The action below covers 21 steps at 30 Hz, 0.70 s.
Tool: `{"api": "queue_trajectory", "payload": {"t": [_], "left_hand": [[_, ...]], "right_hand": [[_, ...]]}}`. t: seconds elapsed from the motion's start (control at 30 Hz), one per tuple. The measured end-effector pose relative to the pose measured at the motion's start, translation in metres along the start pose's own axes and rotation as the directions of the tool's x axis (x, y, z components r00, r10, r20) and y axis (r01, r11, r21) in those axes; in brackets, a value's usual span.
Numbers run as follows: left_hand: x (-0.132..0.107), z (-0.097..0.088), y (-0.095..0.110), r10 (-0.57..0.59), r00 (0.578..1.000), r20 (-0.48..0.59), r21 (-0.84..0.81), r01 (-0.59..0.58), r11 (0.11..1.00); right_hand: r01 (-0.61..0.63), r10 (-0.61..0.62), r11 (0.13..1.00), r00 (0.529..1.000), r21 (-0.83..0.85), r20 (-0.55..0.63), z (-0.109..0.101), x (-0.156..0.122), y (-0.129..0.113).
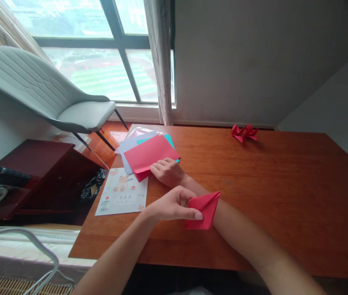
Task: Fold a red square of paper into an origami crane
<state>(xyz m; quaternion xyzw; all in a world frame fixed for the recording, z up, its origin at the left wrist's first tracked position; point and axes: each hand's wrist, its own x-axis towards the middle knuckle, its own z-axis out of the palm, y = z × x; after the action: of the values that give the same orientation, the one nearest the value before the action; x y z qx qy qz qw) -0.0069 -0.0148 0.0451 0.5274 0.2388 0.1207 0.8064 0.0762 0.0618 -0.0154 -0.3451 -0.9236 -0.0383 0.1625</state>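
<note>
My left hand (177, 205) pinches a small folded piece of red paper (206, 211) between thumb and fingers, above the near part of the table. Creased flaps meet at a point on its upper right corner. Crossing beyond the left one, my right hand (169, 170) reaches to the stack of coloured paper. Its fingers are closed at the near edge of a red paper sheet (151, 152), which bends up slightly there. Beneath that sheet, teal paper (170, 141) and pale lavender paper (125, 146) stick out. The right thumb is hidden.
Two red folded paper figures (244, 133) stand at the table's far edge. A white printed sheet with cartoon bears (121, 196) lies near the left edge of the wooden table (269, 205). Beyond are a grey chair (82, 112), a dark red cabinet (39, 176) and a window.
</note>
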Motion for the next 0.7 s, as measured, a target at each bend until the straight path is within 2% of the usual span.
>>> {"api": "queue_trajectory", "payload": {"t": [0.13, 0.23, 0.3, 0.33, 0.37, 0.43, 0.47, 0.53, 0.57, 0.6, 0.67, 0.7], "left_hand": [[0.000, 0.000, 0.001, -0.002, 1.000, -0.019, 0.034, 0.003, 0.999], [0.001, -0.003, -0.001, -0.029, 0.999, -0.023, 0.106, 0.032, 0.994], [0.001, -0.004, -0.002, -0.039, 0.999, -0.013, 0.110, 0.041, 0.993], [0.000, -0.004, -0.002, -0.038, 0.999, -0.005, 0.094, 0.038, 0.995], [0.000, -0.004, -0.001, -0.033, 0.999, 0.004, 0.071, 0.033, 0.997], [-0.002, -0.003, 0.000, -0.028, 0.999, 0.015, 0.029, 0.028, 0.999], [-0.003, -0.002, 0.001, -0.026, 1.000, 0.012, 0.017, 0.026, 1.000], [-0.003, -0.001, 0.002, -0.015, 1.000, -0.018, -0.001, 0.015, 1.000], [-0.003, 0.000, 0.002, -0.001, 0.999, -0.046, -0.012, 0.000, 1.000], [-0.002, 0.001, 0.002, 0.020, 0.996, -0.086, -0.024, -0.022, 0.999], [0.001, 0.002, 0.001, 0.073, 0.978, -0.193, -0.038, -0.082, 0.996], [0.003, 0.001, 0.000, 0.100, 0.961, -0.259, -0.033, -0.113, 0.993]], "right_hand": [[0.003, -0.002, 0.998, 1.000, 0.068, -0.022, -0.002, -0.006, -0.001], [0.008, -0.007, 0.982, 1.000, 0.190, -0.004, -0.005, -0.008, -0.003], [-0.052, 0.068, 0.949, 0.997, 0.311, -0.040, -0.011, -0.012, -0.003], [-0.104, 0.147, 0.917, 0.986, 0.384, -0.084, -0.015, -0.016, -0.003], [-0.167, 0.259, 0.872, 0.955, 0.461, -0.145, -0.021, -0.021, -0.003], [-0.217, 0.474, 0.746, 0.837, 0.629, -0.273, -0.034, -0.038, -0.002], [-0.247, 0.578, 0.666, 0.767, 0.704, -0.278, -0.041, -0.049, -0.002], [-0.309, 0.731, 0.512, 0.647, 0.801, -0.217, -0.053, -0.075, 0.002], [-0.336, 0.811, 0.398, 0.564, 0.854, -0.156, -0.058, -0.089, 0.006], [-0.331, 0.885, 0.267, 0.456, 0.905, -0.094, -0.061, -0.103, 0.011], [-0.287, 0.962, 0.024, 0.268, 0.958, 0.056, -0.067, -0.129, 0.025], [-0.258, 0.976, -0.054, 0.192, 0.965, 0.106, -0.069, -0.141, 0.033]]}}
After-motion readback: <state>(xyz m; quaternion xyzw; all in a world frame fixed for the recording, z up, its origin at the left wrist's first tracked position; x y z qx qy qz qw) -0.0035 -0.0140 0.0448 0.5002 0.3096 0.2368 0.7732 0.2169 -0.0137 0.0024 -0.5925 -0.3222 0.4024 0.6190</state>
